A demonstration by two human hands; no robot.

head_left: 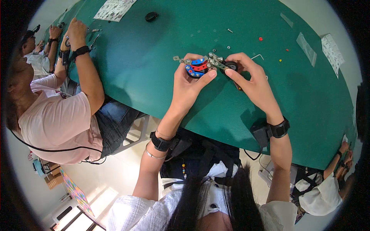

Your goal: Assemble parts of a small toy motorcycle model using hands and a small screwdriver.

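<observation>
Between my two hands, above the green table, is a small toy motorcycle [200, 68] built of blue, red and grey metal strips with screws and black wheels. My left hand [186, 85] grips its blue and red end, thumb pressed along the lower side. At the other end, my right hand [250, 75] pinches the black wheel [231, 66] and the grey strips next to it. The fingertips behind the model are partly hidden. A silver hex key [257, 56] lies just beyond my right hand. Small nuts [228, 47] and a screw [230, 30] lie farther off.
The green table [154, 77] curves around me. On it are a black tyre [151, 16], printed sheets [115, 9], clear plastic bags [306, 49], a red piece [260, 39] and a yellow piece [280, 60]. A person in pink [61, 123] works at the left; others sit at both sides.
</observation>
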